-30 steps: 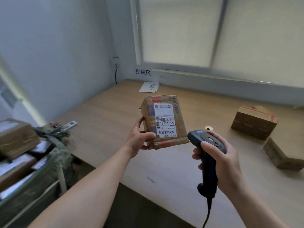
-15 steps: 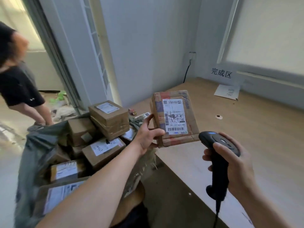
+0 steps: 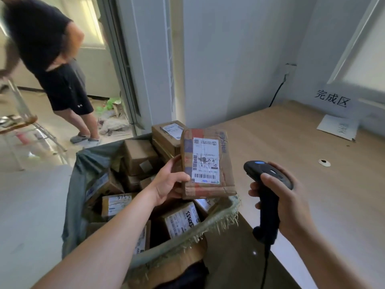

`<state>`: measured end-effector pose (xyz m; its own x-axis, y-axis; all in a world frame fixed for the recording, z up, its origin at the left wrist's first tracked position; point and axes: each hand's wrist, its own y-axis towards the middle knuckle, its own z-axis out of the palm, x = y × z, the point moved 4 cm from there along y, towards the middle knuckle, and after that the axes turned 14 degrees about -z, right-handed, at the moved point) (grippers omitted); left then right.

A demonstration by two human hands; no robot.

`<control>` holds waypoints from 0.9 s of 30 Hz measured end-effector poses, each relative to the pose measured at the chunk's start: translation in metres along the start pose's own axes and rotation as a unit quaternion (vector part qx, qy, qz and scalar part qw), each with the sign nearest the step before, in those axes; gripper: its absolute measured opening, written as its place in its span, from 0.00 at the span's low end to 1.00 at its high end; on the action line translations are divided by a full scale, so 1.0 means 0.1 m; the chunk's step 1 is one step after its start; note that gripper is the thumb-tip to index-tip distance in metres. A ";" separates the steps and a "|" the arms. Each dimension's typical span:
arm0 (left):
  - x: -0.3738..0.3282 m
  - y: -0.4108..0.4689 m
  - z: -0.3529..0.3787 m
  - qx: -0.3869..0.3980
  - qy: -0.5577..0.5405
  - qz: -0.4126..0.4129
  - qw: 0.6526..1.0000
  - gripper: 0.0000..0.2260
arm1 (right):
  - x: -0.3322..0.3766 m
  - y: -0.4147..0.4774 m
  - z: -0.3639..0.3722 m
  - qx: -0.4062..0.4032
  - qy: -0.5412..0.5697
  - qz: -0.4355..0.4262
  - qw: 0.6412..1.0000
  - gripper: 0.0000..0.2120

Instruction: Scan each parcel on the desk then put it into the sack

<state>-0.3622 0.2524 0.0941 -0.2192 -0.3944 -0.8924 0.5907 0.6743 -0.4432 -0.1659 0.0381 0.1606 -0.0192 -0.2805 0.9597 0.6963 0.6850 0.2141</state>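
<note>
Far left, a 2nd person in black (image 3: 48,49) stands by the doorway, apart from the job. Nearer, left of the desk (image 3: 312,142), the sack (image 3: 76,195) gapes open, packed w/ boxed parcels (image 3: 139,155) almost to its frayed rim. Above its right side the left hand (image 3: 168,184) grips the parcel (image 3: 206,163): thumb clamped across the front edge, fingers curled behind. The parcel is upright w/ its label (image 3: 205,161) facing the camera, hanging over the sack's mouth, not yet in. Just right of it the right hand (image 3: 291,201) is wrapped tight round the scanner (image 3: 264,184) handle, the head angled up-left, roughly toward the label. No beam shows, so whether the barcode has been read can't be told; given the parcel's spot over the sack, prob. the scan-to-drop handover. Next move, as I judge it: lower the parcel flat onto the top boxes, clear of the rim, then let the thumb go. Room is tight, so a tilted drop could slide out. Far right, a paper sheet (image 3: 337,127) lies on the desk.
</note>
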 end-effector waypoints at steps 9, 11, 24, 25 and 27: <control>-0.05 -0.06 -0.20 0.040 0.072 -0.043 0.996 0.32 | -0.09 0.02 0.12 0.007 0.000 0.009 1.000 0.20; -0.11 -0.06 -0.27 0.036 0.093 -0.067 0.993 0.29 | -0.09 0.02 0.12 0.008 -0.001 0.007 1.000 0.20; 0.17 0.28 -0.48 -0.032 0.123 -0.190 0.973 0.15 | -0.17 0.05 0.07 0.004 -0.022 0.019 1.000 0.21; 0.17 0.31 -0.46 -0.039 0.121 -0.182 0.975 0.13 | -0.18 0.05 0.07 0.002 -0.023 0.021 1.000 0.21; 0.11 0.37 -0.42 -0.055 0.144 -0.151 0.976 0.12 | -0.21 0.05 0.05 -0.003 -0.024 0.027 0.999 0.21</control>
<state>-0.3754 0.2989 0.0644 -0.5895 -0.4042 -0.6994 0.3820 0.6234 -0.6822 -0.1660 0.0508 0.1421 -0.0162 -0.2099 0.9776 0.7013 0.6945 0.1607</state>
